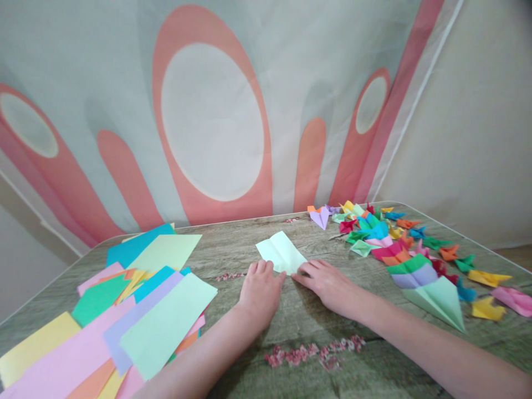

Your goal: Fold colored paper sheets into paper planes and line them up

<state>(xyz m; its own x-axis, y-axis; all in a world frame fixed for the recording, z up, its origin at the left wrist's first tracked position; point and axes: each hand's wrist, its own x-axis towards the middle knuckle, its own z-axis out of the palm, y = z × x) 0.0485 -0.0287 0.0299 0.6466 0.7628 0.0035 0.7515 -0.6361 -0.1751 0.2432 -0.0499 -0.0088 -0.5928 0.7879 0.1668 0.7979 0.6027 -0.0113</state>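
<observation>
A small pale green sheet of paper point(281, 248) lies on the table in front of me, with a crease down its middle. My left hand point(261, 289) has curled fingers on the near left edge of this paper, the thumb toward its near corner. From the other side, my right hand point(326, 284) grips the near right edge between thumb and fingers. The thumb and fingertips of both hands almost meet at the paper's near end. What lies beneath the fingertips is hidden.
Loose coloured paper sheets point(166, 327) are heaped on the left of the wood-patterned table point(233, 343). Many folded paper pieces cover the right side, including a pale green paper plane point(438, 299) nearby and a purple paper plane point(320, 218) farther back. A printed cloth point(211, 122) hangs behind.
</observation>
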